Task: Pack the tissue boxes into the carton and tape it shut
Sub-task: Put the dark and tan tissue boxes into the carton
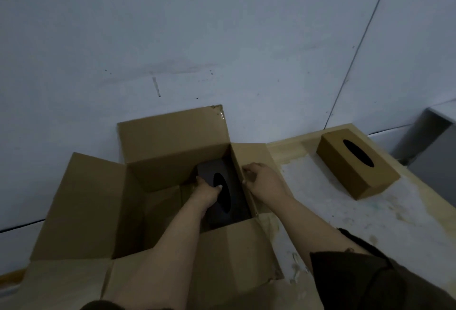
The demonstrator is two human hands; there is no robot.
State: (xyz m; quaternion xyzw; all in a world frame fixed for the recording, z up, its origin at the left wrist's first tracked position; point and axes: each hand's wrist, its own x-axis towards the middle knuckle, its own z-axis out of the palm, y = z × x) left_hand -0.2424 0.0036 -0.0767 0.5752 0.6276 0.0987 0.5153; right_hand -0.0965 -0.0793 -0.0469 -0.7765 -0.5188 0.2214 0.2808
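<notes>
An open brown carton [170, 146] stands in front of me with all its flaps spread out. Inside it, against the right wall, lies a black tissue box [234, 201] with an oval slot on top. My left hand [206, 192] reaches down into the carton and grips that black box at its left edge. My right hand [262, 181] rests on the carton's right wall, fingers curled over the rim and pressing the right flap outward. A brown tissue box [355, 164] with a dark oval slot lies on the table to the right, apart from both hands.
The table top [345, 215] is pale wood with white worn patches and runs off to the right. A light blue-grey wall [197, 38] rises directly behind the carton. A grey object [429, 146] sits at the far right edge.
</notes>
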